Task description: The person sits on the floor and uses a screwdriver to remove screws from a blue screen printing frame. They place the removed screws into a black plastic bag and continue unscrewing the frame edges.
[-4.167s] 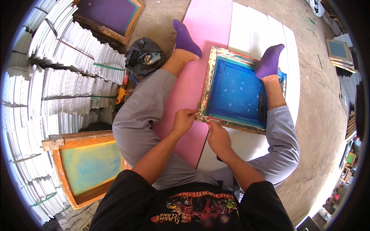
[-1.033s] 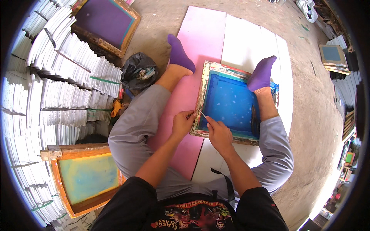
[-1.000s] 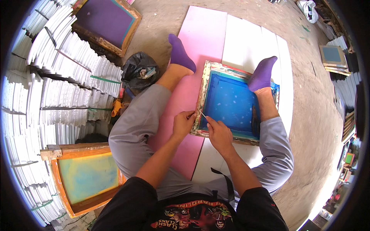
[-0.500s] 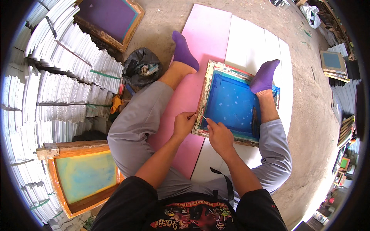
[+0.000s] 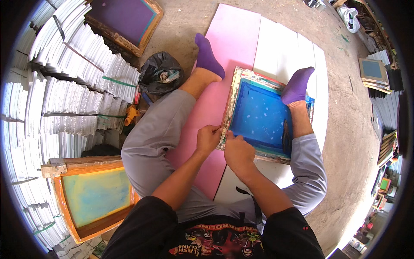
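A wooden screen-printing frame (image 5: 230, 96) with a blue mesh (image 5: 261, 113) lies on pink and white boards between my legs. Its wood is chipped and smeared with paint, and pale flecks dot the mesh. My left hand (image 5: 208, 140) is closed in a pinch against the frame's left edge, near its lower left corner. Just to the right, my right hand (image 5: 239, 153) is closed over the same corner, fingers curled at the wood. Whatever thin thing sits between the fingertips is too small to make out. My right foot in a purple sock (image 5: 298, 85) rests over the frame's right side.
Tall stacks of white paper (image 5: 71, 97) line the left side. A black plastic bag (image 5: 160, 73) sits by my left leg. Below it leans an orange-edged screen (image 5: 97, 194); a purple screen (image 5: 120, 19) lies at the far left. More small frames (image 5: 373, 71) are stacked at right.
My right hand has shifted slightly left and its fingers have curled in closer to the left hand. The thin pale piece seen between the hands earlier is now hidden.
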Tool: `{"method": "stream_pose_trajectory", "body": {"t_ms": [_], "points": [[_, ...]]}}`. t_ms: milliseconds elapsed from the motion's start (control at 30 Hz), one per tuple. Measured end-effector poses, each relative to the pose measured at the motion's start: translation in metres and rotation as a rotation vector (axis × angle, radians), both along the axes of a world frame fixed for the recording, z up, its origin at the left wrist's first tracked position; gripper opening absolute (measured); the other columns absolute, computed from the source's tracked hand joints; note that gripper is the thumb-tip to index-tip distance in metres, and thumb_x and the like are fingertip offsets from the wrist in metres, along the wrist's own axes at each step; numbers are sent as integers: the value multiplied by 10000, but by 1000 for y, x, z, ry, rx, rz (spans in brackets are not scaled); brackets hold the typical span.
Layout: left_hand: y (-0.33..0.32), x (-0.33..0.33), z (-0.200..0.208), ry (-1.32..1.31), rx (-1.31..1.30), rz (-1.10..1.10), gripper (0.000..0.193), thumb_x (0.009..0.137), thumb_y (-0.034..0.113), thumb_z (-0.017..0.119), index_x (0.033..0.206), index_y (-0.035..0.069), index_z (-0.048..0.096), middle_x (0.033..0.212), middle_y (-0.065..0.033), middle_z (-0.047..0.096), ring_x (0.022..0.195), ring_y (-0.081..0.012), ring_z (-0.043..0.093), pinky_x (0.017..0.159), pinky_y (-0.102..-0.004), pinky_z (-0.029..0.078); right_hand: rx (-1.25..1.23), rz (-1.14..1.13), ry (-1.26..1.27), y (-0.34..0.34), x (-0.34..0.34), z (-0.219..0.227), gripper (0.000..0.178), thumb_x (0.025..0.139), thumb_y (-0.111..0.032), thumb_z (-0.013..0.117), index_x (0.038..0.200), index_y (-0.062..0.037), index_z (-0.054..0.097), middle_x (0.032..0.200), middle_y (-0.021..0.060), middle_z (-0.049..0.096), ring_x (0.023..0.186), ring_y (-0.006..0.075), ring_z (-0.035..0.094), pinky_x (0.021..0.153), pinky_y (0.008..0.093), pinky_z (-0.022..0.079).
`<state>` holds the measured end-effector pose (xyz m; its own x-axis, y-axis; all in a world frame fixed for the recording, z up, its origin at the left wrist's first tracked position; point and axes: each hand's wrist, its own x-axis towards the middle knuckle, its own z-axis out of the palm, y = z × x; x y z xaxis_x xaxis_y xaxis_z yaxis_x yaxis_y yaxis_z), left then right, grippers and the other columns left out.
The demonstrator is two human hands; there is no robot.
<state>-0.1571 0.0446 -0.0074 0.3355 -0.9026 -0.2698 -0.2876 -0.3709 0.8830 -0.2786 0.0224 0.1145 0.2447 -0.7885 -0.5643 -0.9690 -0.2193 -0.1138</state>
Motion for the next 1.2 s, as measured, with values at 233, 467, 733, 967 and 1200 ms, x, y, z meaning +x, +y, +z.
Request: {"method": "stream_pose_trajectory", "body": {"t_ms": [233, 467, 733, 967, 1200], "points": [[1, 0, -2, -76, -29, -14, 249, 928, 177, 713, 1109, 23, 787, 883, -207, 756, 804, -263, 755, 737, -361, 565, 0, -137, -470, -6, -54, -48, 382, 1021, -244, 544, 1382, -161, 636, 990, 234, 706, 937, 434, 727, 831, 506, 587], [-2, -1, 7, -91, -17, -32, 236, 937, 169, 710, 1091, 7, 786, 868, -210, 756, 780, -256, 755, 716, -358, 559, -24, -234, -677, -3, -67, -70, 340, 1021, -239, 585, 1328, -154, 703, 1034, 210, 746, 957, 391, 730, 838, 466, 578], [3, 3, -1, 6, -18, 24, 217, 923, 167, 714, 1073, 34, 797, 853, -208, 748, 746, -309, 744, 704, -383, 560, 36, -153, -473, -13, -61, -37, 322, 996, -217, 669, 1299, -122, 719, 1201, 211, 727, 1022, 331, 744, 935, 354, 546], [1, 0, 5, -4, -6, 15, 217, 930, 164, 711, 1076, 26, 796, 843, -204, 753, 728, -287, 746, 694, -372, 561, 145, -258, -842, -24, -86, -82, 322, 999, -197, 653, 1305, -128, 722, 1078, 208, 758, 998, 341, 741, 871, 366, 564], [0, -2, 6, 50, 8, 29, 228, 937, 163, 715, 1098, 19, 789, 855, -201, 763, 727, -239, 747, 698, -349, 561, 186, -162, -913, -43, -102, -101, 324, 1009, -193, 654, 1319, -127, 722, 992, 169, 776, 806, 142, 659, 762, 330, 531]]}}
